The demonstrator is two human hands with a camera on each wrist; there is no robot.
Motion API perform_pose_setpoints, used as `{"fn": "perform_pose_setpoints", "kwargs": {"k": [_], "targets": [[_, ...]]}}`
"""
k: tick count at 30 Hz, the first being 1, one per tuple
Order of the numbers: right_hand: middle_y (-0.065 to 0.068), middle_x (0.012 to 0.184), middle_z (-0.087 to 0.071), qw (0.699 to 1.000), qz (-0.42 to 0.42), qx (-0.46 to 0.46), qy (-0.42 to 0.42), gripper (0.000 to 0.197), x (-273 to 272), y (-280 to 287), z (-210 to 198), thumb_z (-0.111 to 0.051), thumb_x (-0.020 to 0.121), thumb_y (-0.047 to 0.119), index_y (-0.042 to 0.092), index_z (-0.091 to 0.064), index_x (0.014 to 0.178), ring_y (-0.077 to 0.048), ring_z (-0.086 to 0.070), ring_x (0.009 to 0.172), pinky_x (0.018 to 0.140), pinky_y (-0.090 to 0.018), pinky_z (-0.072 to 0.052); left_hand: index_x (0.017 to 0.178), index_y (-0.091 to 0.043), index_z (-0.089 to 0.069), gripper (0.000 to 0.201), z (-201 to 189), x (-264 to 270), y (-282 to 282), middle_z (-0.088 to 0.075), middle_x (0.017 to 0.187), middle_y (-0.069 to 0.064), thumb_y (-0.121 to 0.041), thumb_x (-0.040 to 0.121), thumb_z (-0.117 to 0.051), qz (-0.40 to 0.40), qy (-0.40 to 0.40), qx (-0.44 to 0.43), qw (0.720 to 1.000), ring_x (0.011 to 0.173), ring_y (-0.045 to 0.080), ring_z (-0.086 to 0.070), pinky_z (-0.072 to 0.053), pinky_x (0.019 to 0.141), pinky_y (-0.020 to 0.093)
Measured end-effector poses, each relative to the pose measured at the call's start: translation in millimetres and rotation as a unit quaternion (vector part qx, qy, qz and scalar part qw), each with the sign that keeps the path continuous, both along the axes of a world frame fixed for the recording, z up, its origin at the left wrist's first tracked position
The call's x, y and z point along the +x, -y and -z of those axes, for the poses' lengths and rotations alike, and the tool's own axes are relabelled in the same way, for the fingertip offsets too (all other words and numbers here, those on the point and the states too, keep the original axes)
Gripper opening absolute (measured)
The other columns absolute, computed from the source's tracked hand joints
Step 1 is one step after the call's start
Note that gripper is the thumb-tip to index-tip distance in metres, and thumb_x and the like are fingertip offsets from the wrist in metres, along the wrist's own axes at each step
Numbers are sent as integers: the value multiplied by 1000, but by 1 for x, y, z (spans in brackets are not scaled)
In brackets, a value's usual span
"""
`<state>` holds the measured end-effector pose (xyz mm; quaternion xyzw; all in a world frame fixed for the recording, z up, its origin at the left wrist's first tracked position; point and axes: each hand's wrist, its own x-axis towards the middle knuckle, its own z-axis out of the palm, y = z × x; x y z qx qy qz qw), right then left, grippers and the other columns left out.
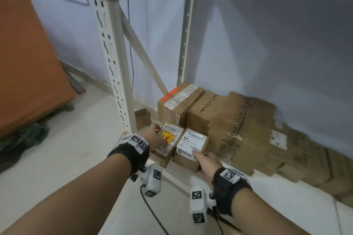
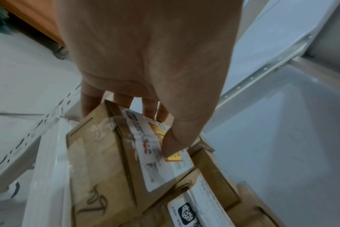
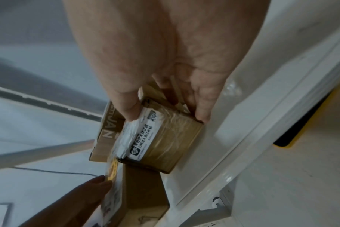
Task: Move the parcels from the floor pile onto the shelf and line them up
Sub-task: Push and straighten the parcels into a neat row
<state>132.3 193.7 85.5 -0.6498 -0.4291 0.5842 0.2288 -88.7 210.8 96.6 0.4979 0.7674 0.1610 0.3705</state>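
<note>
Two small cardboard parcels sit side by side at the front left of the low white shelf [image 1: 181, 173]. My left hand [image 1: 155, 136] grips the parcel with the yellow sticker [image 1: 170, 135]: the thumb presses on its label [image 2: 165, 155] and the fingers [image 2: 126, 101] curl over its far edge. My right hand [image 1: 202, 158] grips the smaller parcel with the white label [image 1: 192, 139], thumb on the label's near edge and fingers [image 3: 201, 113] down its right side. That taped parcel [image 3: 165, 138] rests on the shelf next to the front beam [image 3: 243, 138].
Behind the two parcels stand a box with orange tape [image 1: 179, 101] and a plain box [image 1: 205, 109]. Flattened, torn cardboard [image 1: 267, 139] covers the shelf to the right. The rack's perforated upright [image 1: 112, 53] rises at the left, with orange furniture [image 1: 28, 63] beyond.
</note>
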Motion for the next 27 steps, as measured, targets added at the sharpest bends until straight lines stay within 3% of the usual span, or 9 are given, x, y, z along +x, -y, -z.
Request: {"fn": "perform_pose_setpoints", "kwargs": {"k": [3,6,8,10,13,17,20,23,27], "targets": [[-5,110,-73,997,-50,15,52,31,-14,-26,22,-61,88,39,18,-68,111,-25,-69,98,94,-43,-54,140,-25,-40,71,5,-15,-11,-61,114,-6,-27,78,-75,14,-23,-8,1000,90,13,-65,-59,83,37],[-17,105,-74,997,-52,-13,61,28,-22,-40,32,-62,90,23,-2,-71,97,-36,-69,99,92,-51,-54,146,-21,-39,72,9,-19,-16,-58,132,1,-20,82,-73,37,-66,-22,997,103,19,-61,-54,92,35],[-17,106,-72,996,-45,-23,70,21,-26,-39,25,-61,93,16,-1,-69,102,-34,-69,100,93,-46,-55,149,-21,-35,76,10,-17,-16,-53,141,2,-22,83,-73,46,-85,-34,995,116,23,-59,-52,96,36],[-11,102,-68,993,-61,-16,103,25,-24,-36,13,-60,94,21,3,-66,109,-28,-66,97,88,-37,-54,148,-21,-36,74,6,-15,-13,-52,143,4,-22,83,-73,44,-93,-39,994,121,24,-56,-50,98,36],[-12,106,-63,991,-63,-39,114,29,-14,-28,-16,-57,94,24,3,-62,113,-30,-62,99,86,-38,-52,146,-19,-39,65,-12,-6,-4,-54,140,7,-21,88,-69,39,-92,-39,994,118,25,-58,-51,95,35],[-14,124,-62,988,-61,-38,135,35,12,-9,-56,-54,94,28,6,-60,120,-33,-60,114,100,-40,-49,143,-16,-43,56,-44,12,18,-50,144,4,-26,92,-65,50,-107,-9,993,126,25,-52,-44,102,33],[-12,107,-63,987,-63,-23,147,24,30,6,-77,-56,90,28,8,-61,101,-32,-63,104,91,-38,-52,138,-18,-49,50,-61,27,34,-53,140,6,-31,92,-63,54,-112,17,992,121,24,-55,-47,101,34],[-9,87,-54,989,-57,9,139,18,53,26,-93,-55,91,18,7,-56,105,-31,-59,92,79,-37,-49,131,-21,-55,41,-78,54,49,-58,132,6,-31,92,-63,76,-108,45,990,110,23,-60,-50,94,33],[-8,75,-48,987,-23,19,156,14,100,58,-111,-53,93,15,5,-54,103,-22,-49,63,62,-31,-44,127,-14,-60,40,-96,102,61,-58,132,10,-33,92,-63,108,-108,53,987,119,27,-56,-46,99,35]]}}
